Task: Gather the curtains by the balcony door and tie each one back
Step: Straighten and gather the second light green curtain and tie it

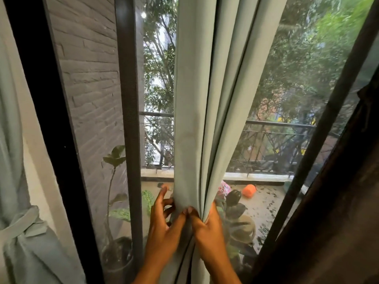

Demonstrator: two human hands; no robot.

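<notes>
At the far left a pale green curtain (pixel 14 201) hangs already knotted with a tie-back (pixel 30 226), beside the black door frame (pixel 47 119); past the glass, a potted plant (pixel 114 201); mid-frame the second curtain (pixel 205 119) hangs bunched, open glass either side; the left hand (pixel 162 228) pinches its left edge, fingers spread; the right hand (pixel 207 228) curls round its folds; a dark curtain (pixel 338 201) bounds the right.

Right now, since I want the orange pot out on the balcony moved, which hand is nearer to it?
Right. The right hand grips the curtain on the side toward the orange pot, though glass seems to separate them. The left hand holds the fabric's far side.
</notes>
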